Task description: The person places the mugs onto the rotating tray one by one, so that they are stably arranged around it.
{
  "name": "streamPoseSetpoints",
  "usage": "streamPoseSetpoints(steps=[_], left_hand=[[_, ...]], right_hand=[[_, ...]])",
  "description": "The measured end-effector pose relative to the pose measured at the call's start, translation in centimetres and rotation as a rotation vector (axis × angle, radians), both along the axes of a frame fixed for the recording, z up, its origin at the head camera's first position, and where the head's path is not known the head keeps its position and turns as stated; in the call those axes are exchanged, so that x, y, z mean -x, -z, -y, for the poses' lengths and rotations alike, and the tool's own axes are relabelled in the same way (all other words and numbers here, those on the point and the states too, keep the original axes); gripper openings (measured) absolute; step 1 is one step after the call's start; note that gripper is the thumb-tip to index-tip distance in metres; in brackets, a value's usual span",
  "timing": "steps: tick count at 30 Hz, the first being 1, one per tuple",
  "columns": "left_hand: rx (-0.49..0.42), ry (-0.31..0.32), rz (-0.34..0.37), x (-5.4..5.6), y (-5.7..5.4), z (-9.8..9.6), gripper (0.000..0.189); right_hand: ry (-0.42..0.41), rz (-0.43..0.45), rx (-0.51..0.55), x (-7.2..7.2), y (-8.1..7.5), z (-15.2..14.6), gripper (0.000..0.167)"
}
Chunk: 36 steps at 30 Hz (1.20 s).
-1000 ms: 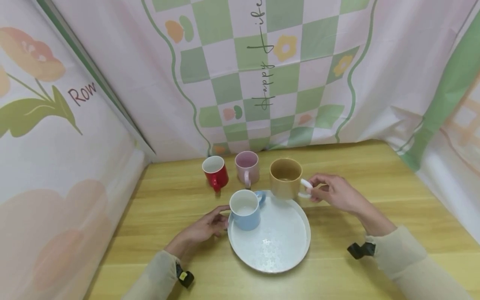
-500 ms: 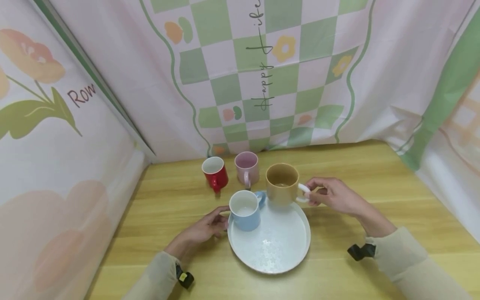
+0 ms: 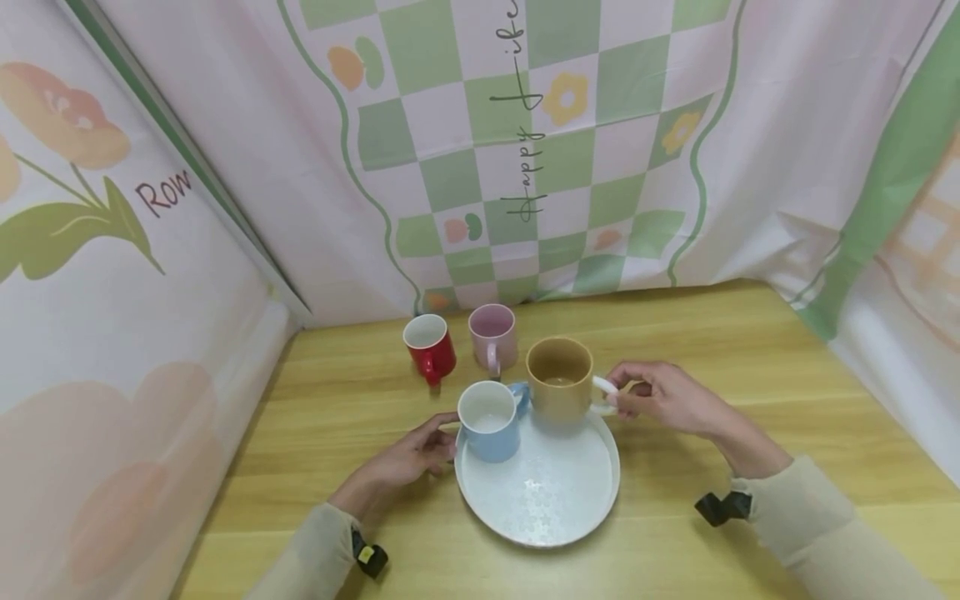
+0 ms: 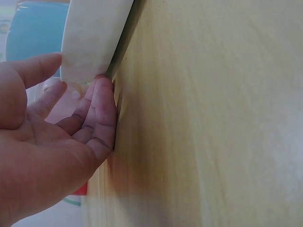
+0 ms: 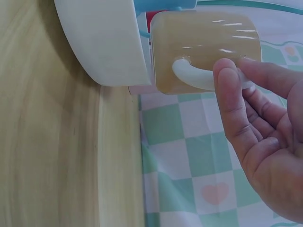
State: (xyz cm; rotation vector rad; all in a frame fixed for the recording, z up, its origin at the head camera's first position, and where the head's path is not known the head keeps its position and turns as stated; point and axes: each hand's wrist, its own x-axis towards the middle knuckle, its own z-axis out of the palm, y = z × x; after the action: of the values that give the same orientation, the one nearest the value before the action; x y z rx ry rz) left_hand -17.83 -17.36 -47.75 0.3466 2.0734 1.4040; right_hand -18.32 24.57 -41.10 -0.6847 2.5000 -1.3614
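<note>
My right hand [image 3: 663, 396] pinches the white handle [image 5: 196, 75] of a large tan-yellow mug [image 3: 560, 387] between thumb and fingers. The mug is upright, its base just above the rim at the far side of a round white tray [image 3: 551, 508]. Left of the tray, my left hand [image 3: 412, 450] touches the tray's side with relaxed fingers. In the left wrist view its thumb [image 4: 45, 66] reaches the upper rim and other fingertips [image 4: 104, 92] lie at the bottom edge. A light blue mug [image 3: 491, 433] stands on the tray's left part, its handle toward the tan-yellow mug.
Behind the tray, a red mug [image 3: 432, 354] and a pink mug [image 3: 495, 337] stand on the wooden table [image 3: 330, 417], handles facing forward. A patterned curtain [image 3: 570, 167] hangs at the table's back edge, and another cloth [image 3: 112, 350] covers the left side.
My right hand has carried the tan-yellow mug a little left and toward me, farther over the tray. My left hand and the tray have stayed in place.
</note>
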Motion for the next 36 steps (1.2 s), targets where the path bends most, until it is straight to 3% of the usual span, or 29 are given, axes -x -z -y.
streamPoseSetpoints(steps=[18,36], left_hand=[[-0.017,0.029,-0.022,0.1,-0.1,0.1,0.051],[-0.007,0.036,-0.013,0.2,0.1,0.1,0.051]], right_hand=[[-0.069,-0.029,0.009,-0.3,0.6,0.4,0.012],[-0.157,-0.032,0.073,0.3,2.5,0.8,0.016]])
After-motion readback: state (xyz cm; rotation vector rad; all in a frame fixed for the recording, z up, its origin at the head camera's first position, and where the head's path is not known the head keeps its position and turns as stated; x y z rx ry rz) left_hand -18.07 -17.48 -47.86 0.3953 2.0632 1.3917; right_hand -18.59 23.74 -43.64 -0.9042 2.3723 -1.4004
